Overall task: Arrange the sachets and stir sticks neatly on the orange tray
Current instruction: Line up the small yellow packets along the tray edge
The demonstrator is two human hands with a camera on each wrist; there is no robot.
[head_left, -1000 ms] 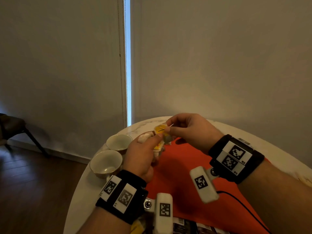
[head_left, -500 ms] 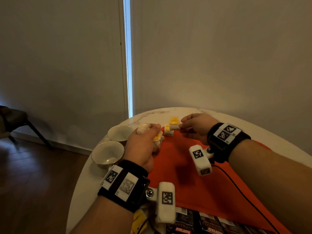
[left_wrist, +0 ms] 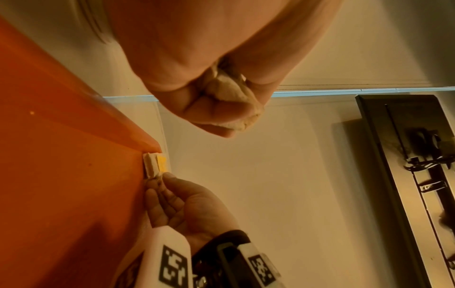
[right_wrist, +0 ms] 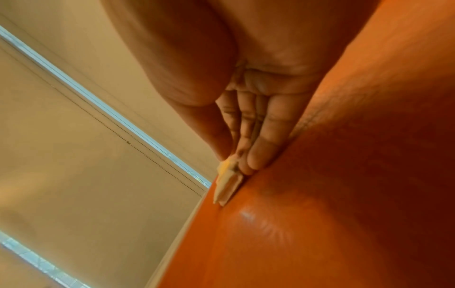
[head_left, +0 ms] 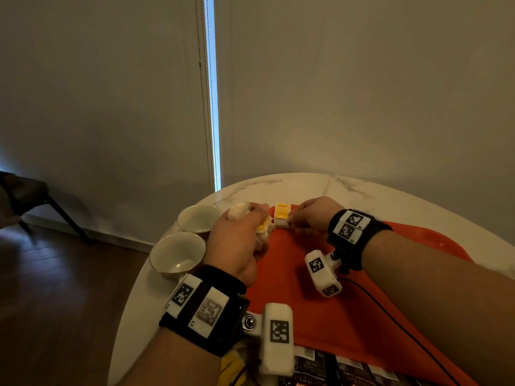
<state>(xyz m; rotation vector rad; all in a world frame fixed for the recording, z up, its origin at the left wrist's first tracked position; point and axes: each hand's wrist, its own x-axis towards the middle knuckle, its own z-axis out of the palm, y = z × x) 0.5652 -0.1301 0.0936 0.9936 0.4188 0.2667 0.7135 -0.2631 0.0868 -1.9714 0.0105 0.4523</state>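
The orange tray (head_left: 320,277) lies on a round marble table. A small stack of white and yellow sachets (head_left: 281,217) sits in its far left corner, also shown in the left wrist view as the stack (left_wrist: 155,163). My right hand (head_left: 291,218) pinches the stack's right end between thumb and fingers, low on the tray (right_wrist: 344,194); up close the sachets (right_wrist: 227,183) stick out past the fingertips. My left hand (head_left: 252,227) hovers just left of the stack and grips a crumpled bunch of sachets (left_wrist: 229,93). No stir sticks show.
Two empty white cups (head_left: 199,218) (head_left: 177,254) stand left of the tray near the table edge. Dark packets (head_left: 320,369) lie at the tray's near edge, with a yellow packet (head_left: 231,366) beside them. A black cable (head_left: 390,310) crosses the tray. A chair (head_left: 25,196) stands far left.
My right hand drew a yellow sachet away from the bunch in my left hand and lowered it onto the stack at the tray's far corner. The left hand dropped slightly.
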